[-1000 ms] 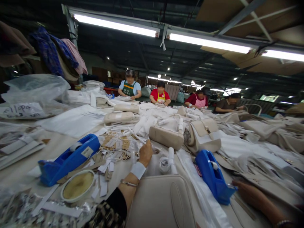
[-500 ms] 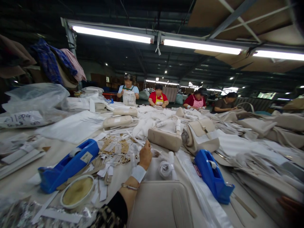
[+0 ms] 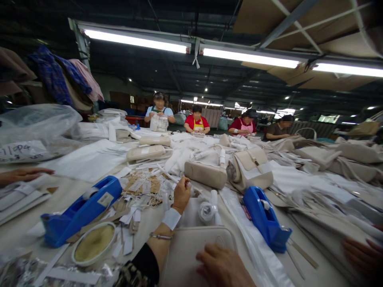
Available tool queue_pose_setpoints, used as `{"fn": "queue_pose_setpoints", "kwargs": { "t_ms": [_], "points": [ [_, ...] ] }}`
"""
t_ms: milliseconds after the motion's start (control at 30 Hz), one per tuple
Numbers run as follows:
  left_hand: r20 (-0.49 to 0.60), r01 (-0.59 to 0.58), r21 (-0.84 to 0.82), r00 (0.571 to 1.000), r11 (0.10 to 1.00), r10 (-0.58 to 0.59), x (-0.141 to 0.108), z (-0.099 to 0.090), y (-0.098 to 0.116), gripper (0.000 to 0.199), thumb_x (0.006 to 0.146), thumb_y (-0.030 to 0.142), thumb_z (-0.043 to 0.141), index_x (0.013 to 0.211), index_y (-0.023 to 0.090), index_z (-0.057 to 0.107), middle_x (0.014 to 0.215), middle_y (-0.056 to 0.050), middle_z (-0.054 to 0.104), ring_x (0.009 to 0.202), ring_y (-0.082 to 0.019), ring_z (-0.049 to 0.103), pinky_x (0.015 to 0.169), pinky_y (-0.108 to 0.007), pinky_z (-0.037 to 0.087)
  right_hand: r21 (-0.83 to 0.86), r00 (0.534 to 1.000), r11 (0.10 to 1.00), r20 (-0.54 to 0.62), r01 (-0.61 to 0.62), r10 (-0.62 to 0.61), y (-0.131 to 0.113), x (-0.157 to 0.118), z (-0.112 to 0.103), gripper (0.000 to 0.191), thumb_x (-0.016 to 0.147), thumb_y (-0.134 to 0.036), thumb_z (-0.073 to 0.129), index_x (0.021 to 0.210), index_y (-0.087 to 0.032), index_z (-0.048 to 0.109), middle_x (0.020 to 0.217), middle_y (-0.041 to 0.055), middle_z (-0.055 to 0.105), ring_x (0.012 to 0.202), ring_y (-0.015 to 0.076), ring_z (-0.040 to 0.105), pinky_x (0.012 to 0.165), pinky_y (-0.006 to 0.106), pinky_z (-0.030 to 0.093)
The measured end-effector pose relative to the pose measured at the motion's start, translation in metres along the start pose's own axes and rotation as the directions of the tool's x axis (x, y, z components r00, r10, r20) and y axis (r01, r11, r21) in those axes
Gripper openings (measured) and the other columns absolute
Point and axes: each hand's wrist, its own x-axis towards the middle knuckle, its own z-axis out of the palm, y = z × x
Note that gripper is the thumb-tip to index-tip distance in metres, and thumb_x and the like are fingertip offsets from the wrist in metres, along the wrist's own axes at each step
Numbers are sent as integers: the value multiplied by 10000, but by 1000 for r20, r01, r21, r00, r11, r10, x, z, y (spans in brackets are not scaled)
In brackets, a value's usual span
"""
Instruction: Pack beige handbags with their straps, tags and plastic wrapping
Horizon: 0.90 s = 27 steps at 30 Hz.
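Observation:
A pale beige bag [image 3: 187, 251] with a rounded, stitched edge lies flat in front of me. My left hand [image 3: 182, 195] is above its far edge, fingers curled together; whatever they pinch is too small to make out. A white band and a bracelet circle that wrist. Over the bag's near right part is my right hand [image 3: 223, 265], blurred, its fingers loosely bent and apart with nothing seen in them. A coiled, wrapped strap [image 3: 206, 211] rests against the bag's far edge. Just beyond my left hand sits a taupe handbag [image 3: 206, 174].
Blue tape dispensers stand left [image 3: 80, 211] and right [image 3: 266, 219]. Paper tags [image 3: 143, 185] and a round tub [image 3: 94, 243] are on the left. A flap bag [image 3: 251, 169] lies beyond. Other people's hands reach in at left [image 3: 26, 175] and right [image 3: 363, 255]; several co-workers sit opposite.
My right hand has come into view over the bag. My left hand stays nearly where it was, still curled. Another person's hand has appeared at the left edge.

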Motion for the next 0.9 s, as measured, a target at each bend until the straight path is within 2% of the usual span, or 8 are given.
{"fn": "queue_pose_setpoints", "kwargs": {
  "t_ms": [100, 167, 267, 367, 467, 600, 700, 900],
  "points": [
    [-2, -7, 21, 1000, 1000, 7, -1, 0, 1, 102, 817, 108, 509, 846, 199, 546, 855, -9, 609, 847, -157, 581, 798, -257, 427, -204, 920, 923, -154, 327, -360, 13, 12, 20, 432, 880, -246, 610, 1309, -231, 553, 1268, 49, 651, 1100, 233, 650, 891, 310, 560],
    [-7, -6, 35, 1000, 999, 6, -2, 0, 1, 93, 827, 115, 508, 800, 202, 527, 841, -13, 596, 847, -165, 572, 798, -265, 417, -309, 892, 886, -185, 346, -413, 23, 2, 27, 457, 937, -195, 488, 1388, -268, 475, 1318, 20, 618, 1162, 201, 617, 901, 300, 557],
    [-20, 0, 37, 1000, 999, 1, -4, 0, 2, 95, 833, 122, 517, 795, 208, 501, 824, -11, 576, 833, -173, 561, 782, -273, 399, -520, 897, 830, -439, -202, -56, 49, -24, 6, 572, 926, -305, 465, 1463, -129, 378, 1441, 202, 464, 1279, 425, 481, 880, 614, 507],
    [-30, 14, 8, 999, 1000, -14, -5, 1, 3, 81, 851, 145, 520, 818, 214, 492, 758, 7, 545, 769, -177, 554, 738, -278, 384, -414, 672, 635, -702, -652, 234, 68, -34, -39, 610, 913, -270, 491, 1454, -25, 353, 1528, 292, 252, 1397, 515, 220, 998, 793, 239],
    [-43, 14, -51, 999, 999, -16, -5, 2, 2, 97, 840, 157, 538, 793, 217, 477, 681, 29, 498, 687, -167, 529, 684, -273, 364, -286, 736, 786, -611, -549, 291, 65, -19, -58, 449, 914, -206, 454, 1352, -124, 507, 1473, 198, 413, 1368, 409, 350, 1053, 656, 334],
    [-79, -52, -166, 996, 985, 39, -3, 1, 2, 136, 797, 143, 558, 748, 216, 456, 669, 46, 487, 651, -140, 504, 669, -256, 363, 233, 865, 915, -315, -328, 390, 50, 37, -32, 437, 851, -101, 406, 1243, -188, 578, 1267, 92, 607, 1185, 223, 557, 1008, 386, 470],
    [-141, -124, -277, 986, 953, 87, -3, -3, 4, 117, 807, 185, 556, 753, 217, 457, 688, 46, 485, 666, -136, 498, 692, -252, 391, 408, 848, 824, -186, -394, 497, 54, 92, -9, 403, 731, -22, 458, 1063, -147, 650, 1063, 82, 676, 1017, 203, 616, 945, 327, 469],
    [-273, -241, -523, 956, 817, 108, -7, -13, 16, 124, 910, 336, 490, 892, 215, 469, 845, -2, 536, 796, -159, 567, 775, -282, 465, 432, 755, 749, -204, -503, 624, 87, 162, 18, 166, 667, 15, 582, 625, -143, 555, 657, -5, 573, 677, 144, 547, 668, 274, 439]
  ]
}}
